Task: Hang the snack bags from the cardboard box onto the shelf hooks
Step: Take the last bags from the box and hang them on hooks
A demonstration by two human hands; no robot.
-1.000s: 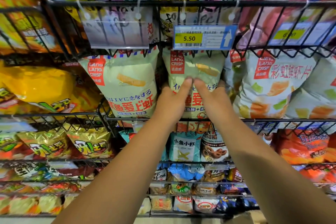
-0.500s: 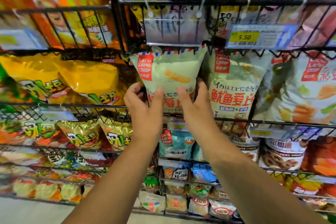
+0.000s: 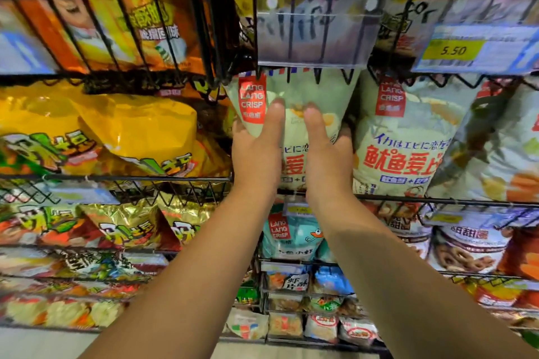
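Observation:
A pale green Lang Lang Crisp snack bag [image 3: 294, 90] stands in the wire shelf, its top tucked under the shelf above. My left hand [image 3: 256, 148] grips its left side, thumb on the front and fingers behind. My right hand [image 3: 326, 151] holds its right side the same way. A matching pale green bag [image 3: 405, 137] sits just to the right. No cardboard box is in view.
A black wire shelf rail [image 3: 116, 178] runs below the bags. Yellow snack bags [image 3: 131, 131] fill the left bay. A 5.50 price tag [image 3: 455, 51] hangs upper right, beside a clear tag holder [image 3: 312, 38]. Smaller packets [image 3: 288, 233] fill lower shelves.
Both hands left the right-hand green bag and moved to the one on its left, then slid higher up its sides. The view shifted left and closer to the shelf.

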